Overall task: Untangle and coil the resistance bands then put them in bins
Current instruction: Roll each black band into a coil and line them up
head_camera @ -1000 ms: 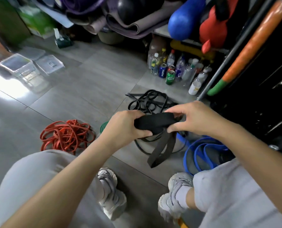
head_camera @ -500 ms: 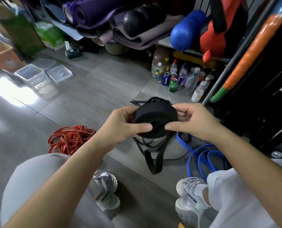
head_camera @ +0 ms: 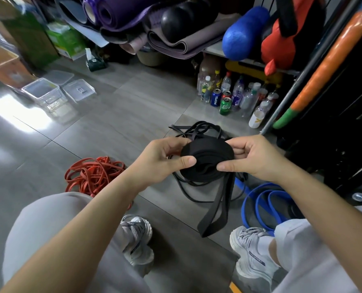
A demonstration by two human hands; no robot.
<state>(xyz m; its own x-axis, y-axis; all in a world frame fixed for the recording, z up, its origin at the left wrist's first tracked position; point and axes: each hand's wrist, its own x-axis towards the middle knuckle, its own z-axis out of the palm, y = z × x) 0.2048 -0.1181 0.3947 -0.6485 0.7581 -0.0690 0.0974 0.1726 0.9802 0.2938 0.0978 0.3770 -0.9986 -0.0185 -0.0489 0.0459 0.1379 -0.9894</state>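
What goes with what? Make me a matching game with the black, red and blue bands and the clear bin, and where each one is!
Things:
1. black band coil
2. red bands
3. blue bands
4. clear bin

Places:
A. beside the right shoe
B. far away on the left side
C. pinched between the left hand and the right hand
D. beside the left knee

Pairs: 1-C, 2-D, 3-A, 4-B

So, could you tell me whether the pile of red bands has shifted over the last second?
No. The red bands lie across the same floor-tile joint as before; only the camera view has shifted.
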